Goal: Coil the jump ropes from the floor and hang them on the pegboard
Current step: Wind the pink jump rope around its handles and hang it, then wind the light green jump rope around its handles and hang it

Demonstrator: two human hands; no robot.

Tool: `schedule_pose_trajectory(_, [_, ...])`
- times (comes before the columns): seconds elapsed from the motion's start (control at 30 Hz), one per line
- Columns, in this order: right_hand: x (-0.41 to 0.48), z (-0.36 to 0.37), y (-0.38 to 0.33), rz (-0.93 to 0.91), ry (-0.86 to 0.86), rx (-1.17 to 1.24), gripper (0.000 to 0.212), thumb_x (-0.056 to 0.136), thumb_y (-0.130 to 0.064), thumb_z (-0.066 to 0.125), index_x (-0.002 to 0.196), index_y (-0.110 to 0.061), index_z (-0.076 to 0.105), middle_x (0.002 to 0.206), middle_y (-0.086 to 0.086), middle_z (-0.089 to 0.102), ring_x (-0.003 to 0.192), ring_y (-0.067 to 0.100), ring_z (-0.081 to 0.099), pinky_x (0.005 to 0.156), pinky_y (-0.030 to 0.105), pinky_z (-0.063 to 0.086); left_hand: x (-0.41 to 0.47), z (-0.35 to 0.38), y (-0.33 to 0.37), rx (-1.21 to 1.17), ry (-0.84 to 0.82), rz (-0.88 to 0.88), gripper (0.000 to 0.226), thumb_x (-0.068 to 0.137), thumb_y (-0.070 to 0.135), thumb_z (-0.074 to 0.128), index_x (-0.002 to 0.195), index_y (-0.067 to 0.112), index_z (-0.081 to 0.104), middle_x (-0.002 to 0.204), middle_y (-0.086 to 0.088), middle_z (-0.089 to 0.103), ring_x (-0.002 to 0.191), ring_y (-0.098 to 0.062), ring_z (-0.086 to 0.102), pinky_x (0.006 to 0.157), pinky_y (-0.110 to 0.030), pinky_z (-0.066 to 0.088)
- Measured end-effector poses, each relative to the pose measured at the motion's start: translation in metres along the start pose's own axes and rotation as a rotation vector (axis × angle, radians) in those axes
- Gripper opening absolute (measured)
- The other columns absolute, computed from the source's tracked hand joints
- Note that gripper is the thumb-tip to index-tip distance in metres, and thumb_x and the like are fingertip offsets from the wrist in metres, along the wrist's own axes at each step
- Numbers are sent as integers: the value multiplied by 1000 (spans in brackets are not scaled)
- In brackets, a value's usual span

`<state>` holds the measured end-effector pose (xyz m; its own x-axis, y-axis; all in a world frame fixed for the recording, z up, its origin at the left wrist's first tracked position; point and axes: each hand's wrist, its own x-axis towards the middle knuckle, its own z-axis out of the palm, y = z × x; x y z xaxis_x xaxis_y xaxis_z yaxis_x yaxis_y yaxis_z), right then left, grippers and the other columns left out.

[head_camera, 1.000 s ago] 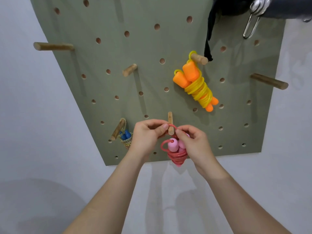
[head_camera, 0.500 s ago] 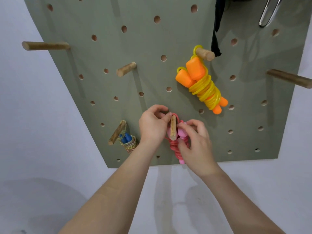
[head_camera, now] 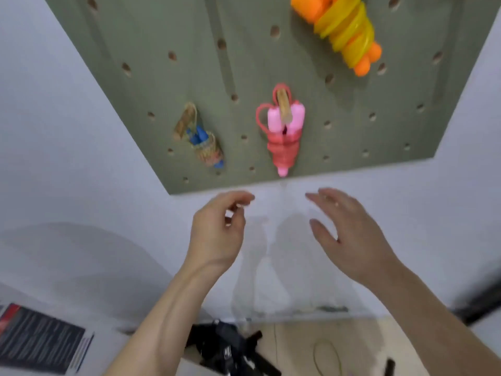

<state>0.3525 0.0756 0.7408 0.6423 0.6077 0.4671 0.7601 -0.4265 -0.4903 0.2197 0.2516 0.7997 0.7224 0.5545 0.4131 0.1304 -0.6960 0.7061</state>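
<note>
Pink jump rope point(head_camera: 283, 137) is seen hung low on the pegboard point(head_camera: 244, 63), near the middle of its lower edge, with a loop of its red cord passed over a short wooden peg point(head_camera: 283, 105). Its two pale pink handles are set side by side, one at each side of the peg. The cord is wound in tight red turns round their lower halves, so that the bundle tapers down to a pink tip just above the pegboard's lower edge. A second small loop of cord is left standing out at the bundle's left side. The view is blurred, so single turns cannot be counted.

Both hands are held below the pegboard's lower edge, apart from the rope and the board. The left hand point(head_camera: 217, 234) is shown with fingers loosely curled round nothing; the right hand point(head_camera: 349, 234) is spread, fingers straight, nothing held. Bare white wall point(head_camera: 67, 158) is left open between the hands and the pegboard's lower edge, and between the two hands.

Further left on the pegboard, a blue-handled jump rope point(head_camera: 206, 147) with a multicoloured cord is hung from a slanted peg point(head_camera: 185, 122). At the pegboard's upper right, an orange-handled jump rope point(head_camera: 347, 36) with yellow cord is cut off by the frame's top. Well below the pegboard, dark gear point(head_camera: 230, 348) is seen lying on the floor point(head_camera: 357, 337).
</note>
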Motion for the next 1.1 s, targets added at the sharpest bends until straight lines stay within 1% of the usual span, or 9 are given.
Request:
schedule_pose_trajectory(0.13, [-117, 52, 0, 131, -299, -53, 38, 92, -38, 48, 125, -26, 61, 125, -2, 61, 113, 23, 59, 89, 42, 52, -92, 13, -71, -21, -262, -202, 39, 89, 0, 52, 80, 34, 67, 84, 18, 69, 80, 4, 60, 66, -2, 39])
schedule_pose_trajectory(0.3, [-251, 95, -20, 427, -509, -36, 37, 96, -31, 51, 132, -24, 56, 130, -5, 58, 119, 18, 51, 95, 16, 31, -205, 28, -152, -35, -592, -395, 35, 94, 6, 48, 83, 34, 66, 83, 14, 69, 78, 5, 60, 69, -9, 44])
schedule_pose_trajectory(0.43, [-338, 137, -35, 616, -623, 8, 39, 93, -28, 55, 132, -24, 56, 125, -1, 60, 118, 24, 52, 96, 28, 38, -296, 41, -204, -16, -770, -486, 32, 93, 8, 50, 84, 35, 65, 82, 15, 68, 76, 6, 60, 68, -10, 43])
schedule_pose_trajectory(0.57, [-414, 184, -30, 768, -802, 19, 47, 96, -30, 51, 142, -25, 43, 137, 2, 51, 126, 25, 45, 104, 31, 35, -376, 68, -250, 54, -933, -557, 28, 92, 9, 49, 87, 31, 66, 86, 13, 68, 83, -7, 62, 69, -13, 43])
schedule_pose_trajectory(0.7, [-479, 240, -10, 943, -863, 107, 50, 97, -31, 48, 146, -27, 35, 133, 7, 55, 118, 24, 55, 96, 29, 39, -445, 104, -297, 89, -1039, -591, 25, 92, 13, 49, 104, 32, 61, 91, 10, 67, 84, -8, 61, 67, -17, 42])
schedule_pose_trajectory(0.8, [-535, 297, 15, 1069, -871, 181, 47, 96, -27, 49, 142, -30, 38, 122, 4, 61, 102, 26, 63, 89, 31, 46, -499, 149, -346, 98, -1069, -639, 28, 92, 13, 50, 110, 33, 57, 88, 8, 68, 79, -4, 60, 65, -12, 40])
schedule_pose_trajectory(0.97, [-665, 412, 79, 1073, -971, 117, 52, 96, -27, 50, 146, -25, 36, 144, 1, 47, 132, 21, 40, 107, 26, 28, -608, 255, -459, 180, -1199, -614, 39, 90, 7, 46, 126, 20, 59, 126, 3, 61, 114, -12, 56, 86, -14, 37])
schedule_pose_trajectory(1.03, [-716, 456, 106, 1118, -933, 187, 53, 92, -21, 55, 144, -22, 40, 146, 0, 44, 134, 23, 39, 111, 30, 29, -656, 302, -499, 220, -1312, -611, 45, 91, 10, 45, 133, 23, 52, 139, 3, 50, 121, -15, 51, 89, -18, 39])
schedule_pose_trajectory(1.1, [-753, 494, 127, 1389, -737, 371, 52, 90, -13, 57, 139, -25, 45, 142, -1, 47, 122, 21, 51, 105, 39, 40, -702, 347, -528, 262, -1442, -534, 47, 92, 14, 46, 138, 25, 46, 144, 2, 44, 126, -19, 46, 97, -28, 41])
